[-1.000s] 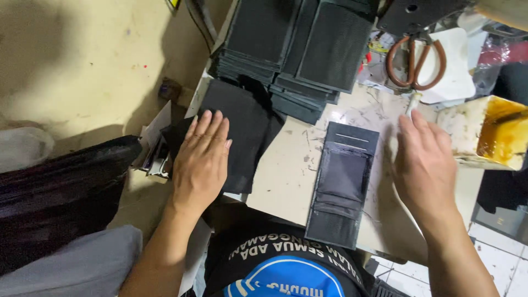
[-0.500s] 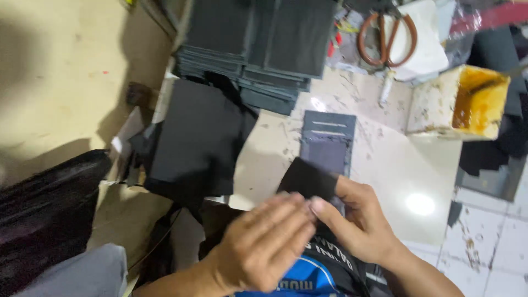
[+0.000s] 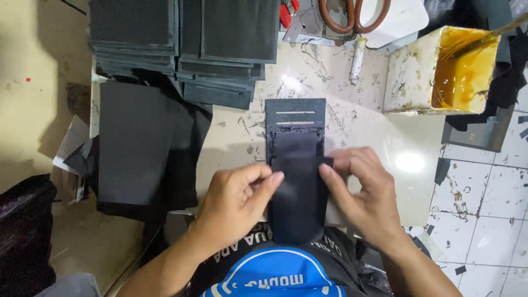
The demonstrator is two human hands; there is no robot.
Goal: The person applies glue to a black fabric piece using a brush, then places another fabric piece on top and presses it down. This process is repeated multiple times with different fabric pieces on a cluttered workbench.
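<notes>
A long dark wallet panel with two pale slots lies on the white work slab. Over its near half I hold a smaller black fabric piece. My left hand pinches that piece's left top corner. My right hand grips its right top corner. Both hands hover at the slab's near edge, above my lap.
Stacks of black cut panels fill the far left. A loose black sheet hangs off the slab's left side. A glue tin with yellow glue and a brush stands far right. Scissors lie at the back.
My hands left the table and the left sheet, came together near my body with a black piece, and now hold it over the wallet panel. The camera has moved closer.
</notes>
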